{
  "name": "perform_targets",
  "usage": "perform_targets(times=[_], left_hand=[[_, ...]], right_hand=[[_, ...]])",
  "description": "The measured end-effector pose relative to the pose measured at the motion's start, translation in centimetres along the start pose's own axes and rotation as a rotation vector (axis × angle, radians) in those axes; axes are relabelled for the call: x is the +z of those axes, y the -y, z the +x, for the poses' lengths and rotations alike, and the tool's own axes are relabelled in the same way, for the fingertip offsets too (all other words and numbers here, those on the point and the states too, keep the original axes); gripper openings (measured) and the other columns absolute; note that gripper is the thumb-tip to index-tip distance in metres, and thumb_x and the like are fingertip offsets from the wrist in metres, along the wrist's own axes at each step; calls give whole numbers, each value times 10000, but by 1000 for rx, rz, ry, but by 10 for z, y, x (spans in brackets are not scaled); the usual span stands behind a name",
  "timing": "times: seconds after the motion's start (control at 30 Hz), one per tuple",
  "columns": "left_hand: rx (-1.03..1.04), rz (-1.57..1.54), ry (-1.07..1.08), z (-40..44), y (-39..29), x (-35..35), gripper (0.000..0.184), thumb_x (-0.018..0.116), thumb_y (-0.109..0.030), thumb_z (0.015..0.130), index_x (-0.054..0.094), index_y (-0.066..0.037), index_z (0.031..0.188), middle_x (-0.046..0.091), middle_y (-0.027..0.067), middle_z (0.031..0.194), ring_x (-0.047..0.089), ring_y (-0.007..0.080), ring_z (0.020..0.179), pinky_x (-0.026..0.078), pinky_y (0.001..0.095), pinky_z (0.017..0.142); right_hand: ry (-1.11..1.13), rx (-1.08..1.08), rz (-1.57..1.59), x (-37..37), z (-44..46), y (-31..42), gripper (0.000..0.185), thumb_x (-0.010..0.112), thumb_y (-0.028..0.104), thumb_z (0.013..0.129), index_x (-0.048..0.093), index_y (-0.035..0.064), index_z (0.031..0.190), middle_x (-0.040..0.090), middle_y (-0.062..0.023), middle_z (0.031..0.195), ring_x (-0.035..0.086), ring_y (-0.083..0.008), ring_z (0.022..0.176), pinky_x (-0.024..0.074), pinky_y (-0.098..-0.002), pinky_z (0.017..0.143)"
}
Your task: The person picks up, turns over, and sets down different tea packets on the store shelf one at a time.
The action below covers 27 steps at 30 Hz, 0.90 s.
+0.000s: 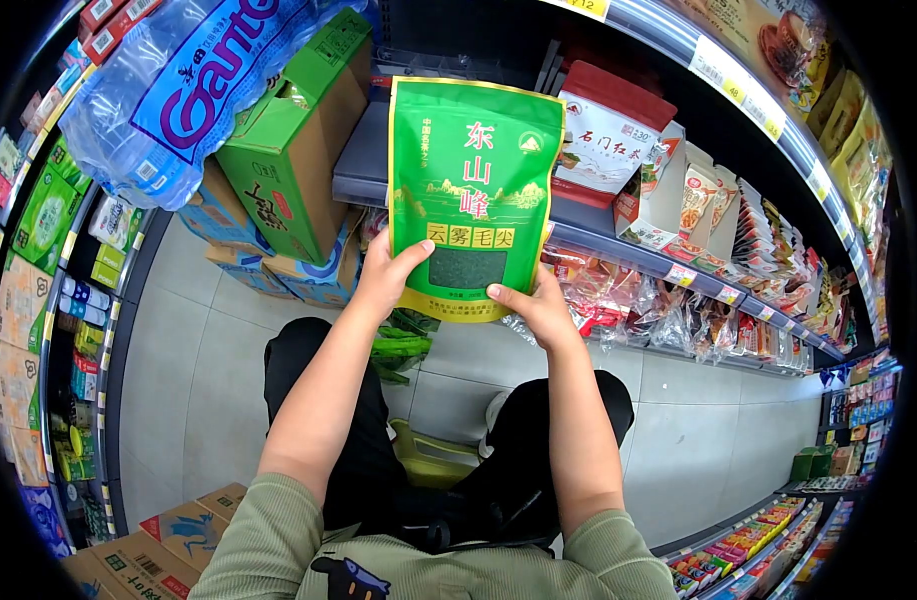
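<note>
A green tea pouch [469, 210] with gold edges and a small window showing dark leaves is held upright in front of me. My left hand [387, 272] grips its lower left edge, thumb on the front. On the lower right edge, my right hand [541, 305] pinches it the same way. The fingers behind the pouch are hidden. Just behind and to the right, a white and dark red tea pouch [609, 140] stands on the shelf [604, 222].
At the left, a green carton [299, 150] and plastic-wrapped bottles [194, 90] rest on stacked blue boxes [249, 270]. An open display box [694, 205] with small packets sits on the right shelf. Brown cartons [169, 540] stand at lower left. Grey floor tiles [679, 440] surround my legs.
</note>
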<state>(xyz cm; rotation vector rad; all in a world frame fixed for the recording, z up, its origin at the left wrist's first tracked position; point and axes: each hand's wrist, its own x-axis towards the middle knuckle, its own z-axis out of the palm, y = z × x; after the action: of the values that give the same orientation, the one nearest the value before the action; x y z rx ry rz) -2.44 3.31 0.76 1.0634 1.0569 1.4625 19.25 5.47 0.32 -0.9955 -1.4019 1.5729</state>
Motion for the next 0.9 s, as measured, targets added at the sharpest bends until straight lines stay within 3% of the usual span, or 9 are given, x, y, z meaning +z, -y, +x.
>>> perform_targets(times=[0.63,0.73,0.9], left_hand=[[15,-3,14,1,1,1,350,569,-139,811,516,11,1123,580,73,1068,529,144,970,388,287,871],[45,-30,-10,0,0,2,268,573,-95,825,543,14,1068,599,59,1013,544,122,918,419,272,819],[9,13,7,0,-1,1,354,572,-147,810,515,9,1122,580,73,1065,528,145,971,386,287,872]], right_hand=[[5,-30,-22,0,0,-1,472,720,110,740,499,-4,1141,593,-68,1042,536,-150,944,436,-297,833],[-4,-36,-11,-1,1,-4,467,718,102,741,499,-5,1140,595,-67,1039,538,-150,942,435,-296,834],[-6,-13,-18,1,0,1,466,717,91,740,497,-5,1140,595,-69,1042,540,-151,945,434,-297,838]])
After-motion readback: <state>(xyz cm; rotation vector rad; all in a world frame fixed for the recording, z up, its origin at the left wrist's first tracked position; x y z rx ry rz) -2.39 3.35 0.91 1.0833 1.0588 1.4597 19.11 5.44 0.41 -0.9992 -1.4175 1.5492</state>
